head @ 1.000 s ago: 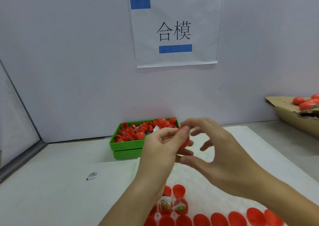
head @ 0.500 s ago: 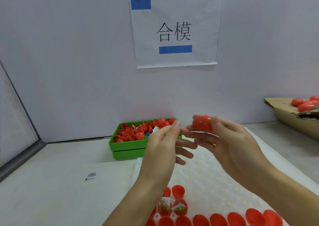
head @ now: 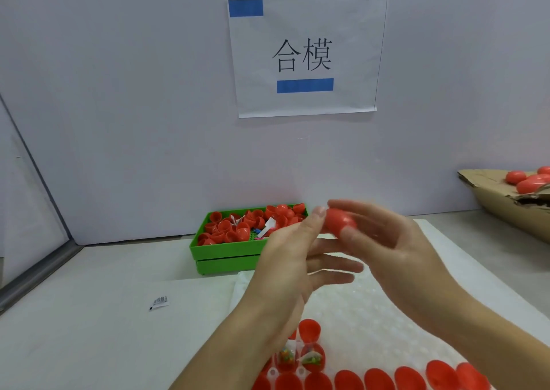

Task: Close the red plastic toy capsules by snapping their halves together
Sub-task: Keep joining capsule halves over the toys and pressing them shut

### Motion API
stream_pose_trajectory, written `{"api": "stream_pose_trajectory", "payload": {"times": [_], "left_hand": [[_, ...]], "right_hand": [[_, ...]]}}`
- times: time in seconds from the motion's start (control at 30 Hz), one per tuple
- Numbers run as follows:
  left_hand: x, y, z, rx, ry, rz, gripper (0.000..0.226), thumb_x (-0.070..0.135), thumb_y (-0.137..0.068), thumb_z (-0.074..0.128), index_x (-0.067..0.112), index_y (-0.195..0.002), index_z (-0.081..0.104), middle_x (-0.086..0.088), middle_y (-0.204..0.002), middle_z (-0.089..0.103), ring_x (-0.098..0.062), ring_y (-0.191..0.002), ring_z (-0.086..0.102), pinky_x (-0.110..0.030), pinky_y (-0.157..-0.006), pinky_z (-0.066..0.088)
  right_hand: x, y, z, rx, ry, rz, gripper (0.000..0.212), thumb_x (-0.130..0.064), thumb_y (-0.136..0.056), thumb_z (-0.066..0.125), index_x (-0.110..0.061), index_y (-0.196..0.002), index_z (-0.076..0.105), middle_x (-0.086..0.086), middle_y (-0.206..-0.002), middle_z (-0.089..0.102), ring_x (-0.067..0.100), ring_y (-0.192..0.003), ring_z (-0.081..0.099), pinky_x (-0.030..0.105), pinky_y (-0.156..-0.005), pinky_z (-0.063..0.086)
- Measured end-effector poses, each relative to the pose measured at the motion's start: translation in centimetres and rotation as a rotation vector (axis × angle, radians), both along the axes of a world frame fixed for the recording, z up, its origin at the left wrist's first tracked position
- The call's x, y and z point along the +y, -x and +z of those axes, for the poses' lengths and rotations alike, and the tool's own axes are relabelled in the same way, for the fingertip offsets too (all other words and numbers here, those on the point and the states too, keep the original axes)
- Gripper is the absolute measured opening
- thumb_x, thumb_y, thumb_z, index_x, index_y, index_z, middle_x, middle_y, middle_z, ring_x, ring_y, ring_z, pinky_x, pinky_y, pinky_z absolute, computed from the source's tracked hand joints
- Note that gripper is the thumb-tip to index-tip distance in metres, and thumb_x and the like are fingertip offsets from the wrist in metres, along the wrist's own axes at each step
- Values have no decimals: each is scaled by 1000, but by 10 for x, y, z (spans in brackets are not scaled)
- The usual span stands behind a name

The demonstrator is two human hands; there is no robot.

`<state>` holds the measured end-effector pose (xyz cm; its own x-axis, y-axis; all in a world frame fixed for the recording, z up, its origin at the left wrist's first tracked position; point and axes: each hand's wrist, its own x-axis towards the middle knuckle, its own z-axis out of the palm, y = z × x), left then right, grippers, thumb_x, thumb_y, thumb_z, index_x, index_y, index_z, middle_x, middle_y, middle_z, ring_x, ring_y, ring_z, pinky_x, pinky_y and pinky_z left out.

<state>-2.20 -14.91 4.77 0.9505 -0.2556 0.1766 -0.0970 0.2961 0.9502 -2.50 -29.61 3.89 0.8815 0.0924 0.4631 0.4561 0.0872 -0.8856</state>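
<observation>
The right hand (head: 395,249) pinched a closed red plastic egg-shaped capsule (head: 340,222) between thumb and fingers, above the white bubble-wrap sheet (head: 387,309) on the worktop (head: 89,330). The left hand (head: 285,258) held nothing, its fingers straight and one fingertip just beside the capsule. Open red capsule halves (head: 378,379) lay below; a green plastic tray (head: 229,252) of halves stood behind.

A single head-worn view looks forward and slightly down from close above the white bubble-textured mat (head: 387,315). It faces the pale wall beyond the mat, where a white paper sign (head: 306,53) hangs directly ahead, above it.
</observation>
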Motion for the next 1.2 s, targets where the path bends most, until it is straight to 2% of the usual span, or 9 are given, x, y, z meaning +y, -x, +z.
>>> {"api": "stream_pose_trajectory", "payload": {"times": [0.1, 0.27, 0.47, 0.6, 0.83, 0.97, 1.03, 1.13, 1.2], "left_hand": [[-1, -2, -3, 52, 51, 30, 28, 22, -98, 57, 9, -84, 77, -15, -87, 74, -24, -77, 72, -32, -64, 59], [7, -10, -9, 19, 9, 163, 13, 14, -93, 64, 12, -102, 73, -12, -92, 74, -23, -83, 72, -33, -73, 60], [10, -9, -15, -369, -410, 433, 21, 28, -80, 80, 35, -95, 68, 14, -86, 70, -5, -85, 68, -20, -70, 57], [8, -6, -16, -656, -603, 558, 25, 32, -77, 83, 33, -97, 68, 16, -89, 63, -6, -89, 62, -21, -70, 57], [10, -8, -16, -832, -734, 578, 31, 26, -79, 82, 27, -106, 67, 14, -97, 63, -5, -92, 59, -17, -76, 52], [28, -17, -12, -730, -873, 392, 60, 65, -69, 74, 40, -121, 57, 25, -103, 61, 5, -100, 56, -9, -81, 47], [54, -31, -12, -582, -916, 410, 57, 76, -70, 62, 40, -114, 62, 27, -98, 64, 11, -97, 56, -6, -79, 45], [97, -56, -32, -418, -907, 532, 8, 35, -90, 67, 30, -85, 71, 19, -84, 70, 8, -84, 62, -9, -71, 46], [114, -66, -63, -306, -871, 609, 14, 17, -92, 66, 23, -82, 74, 13, -82, 72, 3, -80, 65, -16, -76, 52]], "right_hand": [[7, 4, -6, -152, 280, -58, 46, 3, -86, 70, -29, -118, 66, -12, -108, 73, 11, -105, 69, 20, -88, 54], [6, 3, -9, -155, 367, -114, 54, -4, -90, 67, -42, -126, 54, -25, -118, 66, -1, -112, 63, 13, -89, 50], [4, -3, -10, -54, 315, -163, 33, -7, -97, 58, -34, -115, 62, -13, -103, 71, 7, -97, 69, 23, -79, 58], [6, 0, -8, 5, 211, -29, 26, -4, -100, 48, -23, -110, 65, -1, -99, 75, 16, -92, 72, 25, -77, 58], [7, 2, -3, -35, 199, -105, 10, -19, -88, 67, -22, -97, 67, -8, -87, 77, 9, -83, 74, 16, -72, 56], [-1, -3, -3, 62, 195, -137, 11, -15, -89, 68, -20, -98, 66, -4, -88, 77, 13, -81, 74, 19, -72, 58], [-9, -11, -6, 129, 183, -164, 15, -11, -91, 66, -23, -101, 65, -6, -88, 77, 13, -81, 74, 17, -69, 57], [-26, -28, -12, 233, 154, -166, 25, -2, -95, 57, -22, -106, 67, -3, -90, 77, 17, -83, 75, 21, -67, 58], [-44, -43, -17, 292, 137, -172, 24, 0, -96, 55, -16, -107, 69, 2, -93, 77, 19, -84, 75, 25, -69, 58]]}}
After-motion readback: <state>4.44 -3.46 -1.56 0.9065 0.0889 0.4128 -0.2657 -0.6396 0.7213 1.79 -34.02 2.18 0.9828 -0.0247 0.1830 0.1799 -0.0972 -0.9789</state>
